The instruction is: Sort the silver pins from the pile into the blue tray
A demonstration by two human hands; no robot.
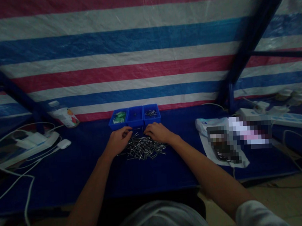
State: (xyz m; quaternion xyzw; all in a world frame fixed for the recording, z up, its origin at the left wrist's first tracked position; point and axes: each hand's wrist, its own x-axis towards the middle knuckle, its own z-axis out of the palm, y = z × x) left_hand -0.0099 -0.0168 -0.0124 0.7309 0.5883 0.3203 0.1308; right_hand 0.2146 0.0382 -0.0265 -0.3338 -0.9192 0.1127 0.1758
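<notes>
A loose pile of short, thin metal pins (145, 148), possibly rivets or nails, lies on the dark blue table. At its left edge is my left hand (119, 140), fingers curled and thumb close to the forefinger. My right hand (158, 132) rests over the pile's upper right side, its fingers bent down together. Whatever the fingertips of either hand hold is too small and dark to make out. Just beyond the hands stand three joined blue bins: the left bin (111, 123) holds green-and-clear packets, the middle bin (135, 120) a few tiny pieces, the right bin (152, 120) some pins.
To the left are a bottle (66, 116), a power strip (50, 140) and white cables. A plastic bag (203, 124) with a blurred-out item lies on the right, near another power strip (291, 118). Behind the table hangs a striped tarp (144, 66) between blue metal posts.
</notes>
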